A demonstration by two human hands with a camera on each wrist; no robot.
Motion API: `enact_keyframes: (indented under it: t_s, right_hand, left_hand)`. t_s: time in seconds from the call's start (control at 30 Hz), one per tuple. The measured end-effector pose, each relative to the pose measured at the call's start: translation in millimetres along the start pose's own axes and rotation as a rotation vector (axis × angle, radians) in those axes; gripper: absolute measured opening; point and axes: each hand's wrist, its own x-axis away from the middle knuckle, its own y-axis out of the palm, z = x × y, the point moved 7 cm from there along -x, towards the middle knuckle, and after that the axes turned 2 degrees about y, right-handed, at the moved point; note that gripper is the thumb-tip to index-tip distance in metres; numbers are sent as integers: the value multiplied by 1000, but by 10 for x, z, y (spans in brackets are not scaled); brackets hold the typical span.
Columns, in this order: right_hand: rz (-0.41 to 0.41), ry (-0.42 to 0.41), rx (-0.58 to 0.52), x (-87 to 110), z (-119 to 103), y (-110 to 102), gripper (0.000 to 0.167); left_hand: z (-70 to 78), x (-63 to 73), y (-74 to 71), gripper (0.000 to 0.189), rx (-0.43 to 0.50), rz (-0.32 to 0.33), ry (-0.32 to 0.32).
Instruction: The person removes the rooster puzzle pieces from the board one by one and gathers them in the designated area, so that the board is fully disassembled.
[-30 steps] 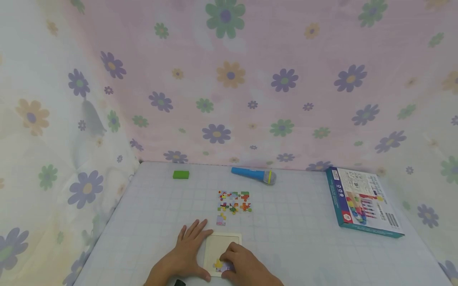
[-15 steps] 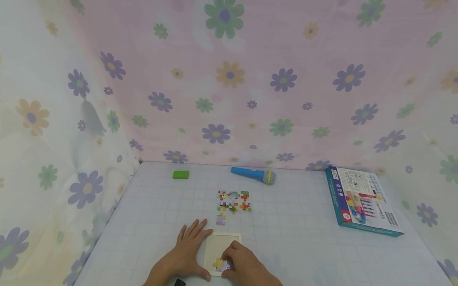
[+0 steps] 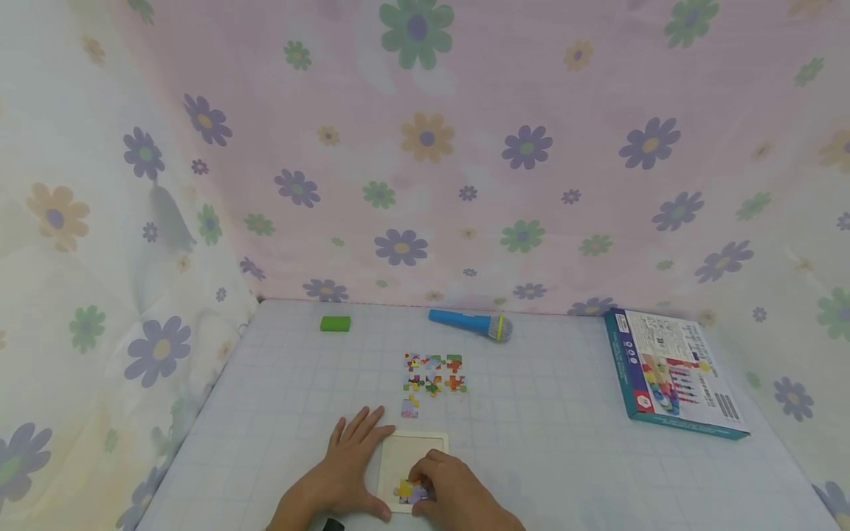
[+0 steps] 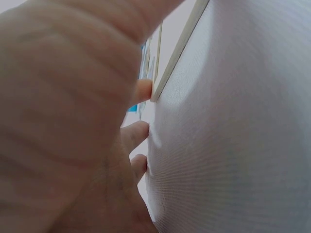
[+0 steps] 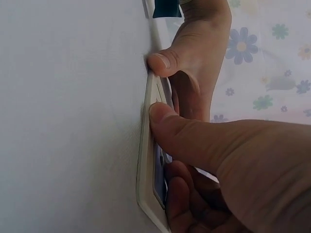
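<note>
A pale puzzle tray (image 3: 403, 457) with a raised rim lies at the table's front. My left hand (image 3: 348, 472) is spread flat against its left side, index finger at the top corner and thumb at the bottom corner. Inside the tray's lower part sit yellow and lilac jigsaw puzzle pieces (image 3: 406, 492). My right hand (image 3: 458, 493) has its fingers curled over the right-hand piece, partly hiding it. In the right wrist view, the right thumb (image 5: 167, 124) rests on the tray rim and the fingertips touch the piece's edge.
Beyond the tray, several loose puzzle pieces (image 3: 434, 374) lie in rows. Farther back are a green block (image 3: 335, 324) and a blue toy microphone (image 3: 465, 322). A flat teal-edged box (image 3: 677, 372) lies at the right. Flowered cloth (image 3: 425, 184) walls the table.
My right hand shifts very slightly over the piece in the tray's lower right. The left hand and the tray stay where they were.
</note>
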Motion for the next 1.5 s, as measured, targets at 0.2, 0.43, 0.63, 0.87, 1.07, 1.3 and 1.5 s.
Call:
enact_keyframes:
  t_s: [0.2, 0.43, 0.63, 0.87, 1.07, 1.3, 1.5]
  right_hand:
    - [9, -28, -20, 18, -25, -22, 26]
    - [13, -38, -4, 15, -34, -4, 26]
    - [-23, -39, 82, -12, -28, 33, 26]
    - [-14, -96, 169, 18, -77, 51, 26]
    - [4, -139, 173, 54, -107, 23, 27]
    - [-29, -107, 85, 29, -32, -31, 29]
    - [30, -176, 42, 14, -3, -146, 28]
  left_hand:
    - [-3, 6, -5, 120, 3, 3, -4]
    - [2, 14, -6, 120, -6, 13, 2]
    - [9, 20, -13, 120, -8, 20, 11]
    - [-5, 15, -8, 120, -6, 16, 5]
    - [-6, 14, 0, 120, -4, 12, 7]
    - [8, 10, -8, 120, -6, 9, 8]
    - [11, -2, -9, 121, -10, 8, 13]
